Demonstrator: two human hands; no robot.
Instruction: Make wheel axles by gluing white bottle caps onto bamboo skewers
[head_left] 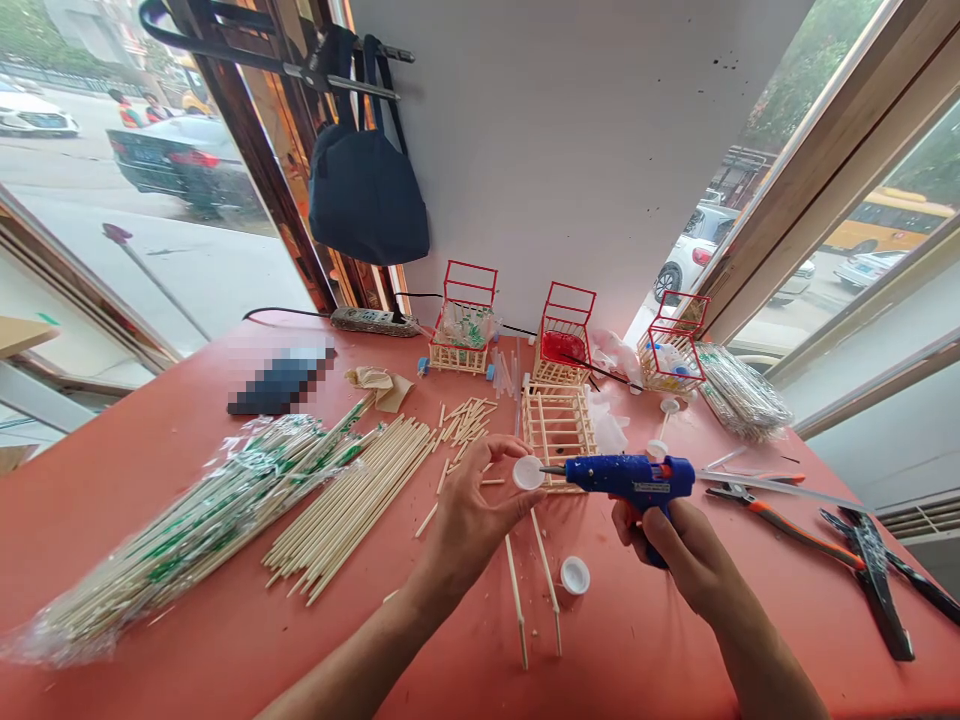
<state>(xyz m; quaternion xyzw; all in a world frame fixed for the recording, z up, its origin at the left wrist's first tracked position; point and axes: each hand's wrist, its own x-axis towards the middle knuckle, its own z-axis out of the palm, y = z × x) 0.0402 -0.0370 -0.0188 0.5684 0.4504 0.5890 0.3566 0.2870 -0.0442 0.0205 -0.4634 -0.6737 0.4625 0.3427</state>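
Note:
Between thumb and fingers my left hand pinches a white bottle cap, held up over the table. My right hand is wrapped round the handle of a blue hot glue gun, whose nozzle points left at the cap's edge. Behind both hands lies a small wooden-stick frame, partly covered by the gun. Two thin sticks extend from under my left hand toward me. Another white cap rests on the table right of them.
Bundled sticks in plastic, loose long sticks and short cut pieces cover the left. Little stick carts with red rims stand at the back, near a power strip. Pliers and a black-handled tool lie right.

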